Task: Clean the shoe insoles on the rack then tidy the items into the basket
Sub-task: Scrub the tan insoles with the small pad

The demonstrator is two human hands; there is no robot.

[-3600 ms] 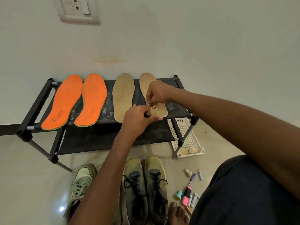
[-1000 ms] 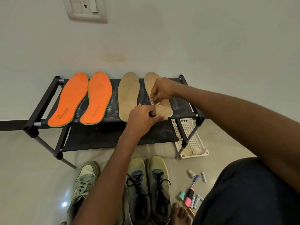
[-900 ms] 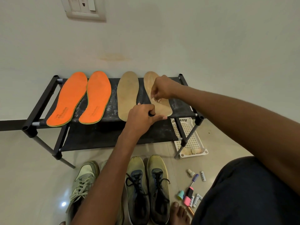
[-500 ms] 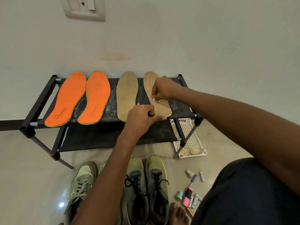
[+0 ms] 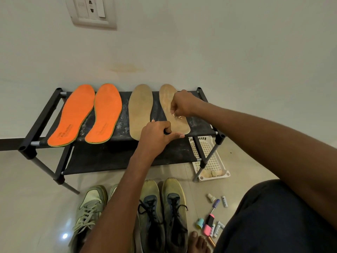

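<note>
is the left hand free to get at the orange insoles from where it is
Probably not yet: the left hand is holding the heel of the right tan insole steady. The path to the orange insoles looks clear, with only the other tan insole between.

Dim warm indoor light, soft shadows, glare spot on floor tile (image 5: 65, 236), wide-angle edge distortion

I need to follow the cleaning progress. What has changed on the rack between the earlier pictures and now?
Very little. The right hand, pinching a small pale wad, has shifted slightly along the right tan insole. The left hand keeps its grip on that insole's near end. The left tan insole, both orange insoles, the rack and the white basket stayed in place.
</note>
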